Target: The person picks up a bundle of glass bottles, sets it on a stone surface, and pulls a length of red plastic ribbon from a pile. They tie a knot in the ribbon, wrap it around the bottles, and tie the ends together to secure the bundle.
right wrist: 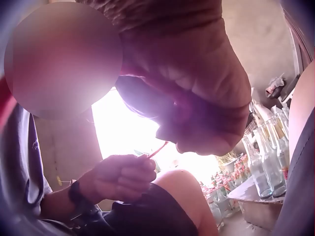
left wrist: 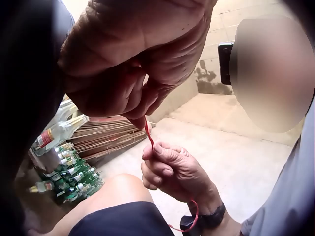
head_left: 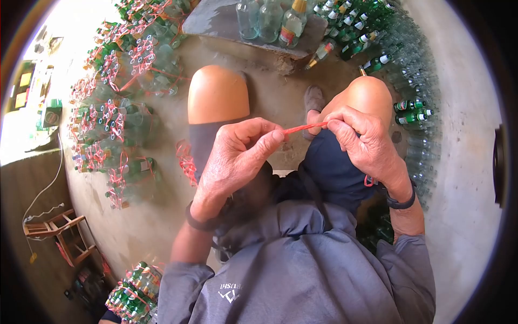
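Between the two hands a thin red strip (head_left: 305,128) runs taut above the lap in the head view. The left hand (head_left: 240,154) pinches one end between thumb and forefinger, its other fingers curled. The right hand (head_left: 364,143) pinches the other end the same way. In the left wrist view the red strip (left wrist: 149,135) reaches down to the right hand (left wrist: 174,169), and a loose length hangs by that wrist. The right wrist view has the left hand (right wrist: 123,176) low, at the strip's end.
Glass bottles (head_left: 270,21) stand on a slab (head_left: 216,27) ahead. Bundled bottles bound with red strips (head_left: 113,119) cover the floor at left. Green bottles (head_left: 413,110) and clear ones line the right side. More red strips (head_left: 186,162) lie beside the left knee. A wooden stool (head_left: 70,232) is at lower left.
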Available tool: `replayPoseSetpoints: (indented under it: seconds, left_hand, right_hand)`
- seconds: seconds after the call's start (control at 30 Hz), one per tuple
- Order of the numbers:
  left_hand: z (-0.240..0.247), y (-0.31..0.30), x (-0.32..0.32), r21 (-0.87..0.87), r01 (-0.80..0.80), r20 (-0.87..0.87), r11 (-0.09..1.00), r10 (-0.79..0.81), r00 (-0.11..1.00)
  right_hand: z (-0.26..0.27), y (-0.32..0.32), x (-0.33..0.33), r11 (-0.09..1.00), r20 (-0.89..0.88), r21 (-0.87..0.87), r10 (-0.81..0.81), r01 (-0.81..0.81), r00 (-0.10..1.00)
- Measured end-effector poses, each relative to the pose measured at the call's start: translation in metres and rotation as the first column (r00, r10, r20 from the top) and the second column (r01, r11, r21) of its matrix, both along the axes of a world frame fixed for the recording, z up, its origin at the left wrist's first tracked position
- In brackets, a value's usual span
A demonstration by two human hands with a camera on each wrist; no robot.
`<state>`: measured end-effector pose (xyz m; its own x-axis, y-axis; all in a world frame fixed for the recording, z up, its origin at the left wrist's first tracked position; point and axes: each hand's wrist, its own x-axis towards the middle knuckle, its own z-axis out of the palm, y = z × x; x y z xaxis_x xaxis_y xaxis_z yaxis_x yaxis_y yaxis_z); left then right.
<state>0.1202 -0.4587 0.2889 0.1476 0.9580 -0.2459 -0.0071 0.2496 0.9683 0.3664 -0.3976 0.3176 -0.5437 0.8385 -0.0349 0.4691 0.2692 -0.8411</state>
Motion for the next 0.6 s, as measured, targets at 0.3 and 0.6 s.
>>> replayPoseSetpoints:
  seconds: [0.3,0.6]
  left_hand:
    - [0.000,-0.009,0.003,0.072,-0.098,-0.102,0.993,0.105,0.989]
    - [-0.008,-0.016,0.024,0.306,-0.064,-0.143,0.950,0.112,0.983]
  right_hand:
    - [-0.005,0.008,-0.001,0.969,0.180,0.204,0.101,-0.137,0.978]
    - [-0.001,-0.027,-0.044,0.937,-0.002,0.188,0.301,-0.295,0.954]
